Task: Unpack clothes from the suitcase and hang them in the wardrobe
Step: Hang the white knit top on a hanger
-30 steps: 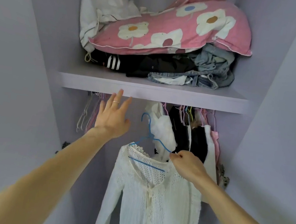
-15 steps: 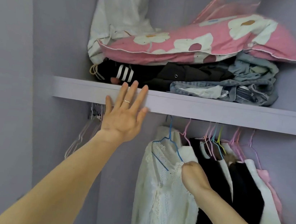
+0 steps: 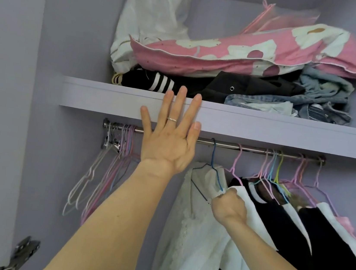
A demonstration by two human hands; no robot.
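Overhead, right hand grips one blue hanger.

Head-worn wide-angle view, taken from close in front of the wardrobe and directed forward and upward; the shelf and rail are seen from slightly below.

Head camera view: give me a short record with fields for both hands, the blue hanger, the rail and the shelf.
left hand: open, fingers spread over the shelf's front edge
right hand: grips the blue hanger at its shoulder
blue hanger: hooked on the rail, carrying a white cardigan
rail: empty hangers bunched at left, hung clothes at right
shelf: pink floral pillow on folded clothes
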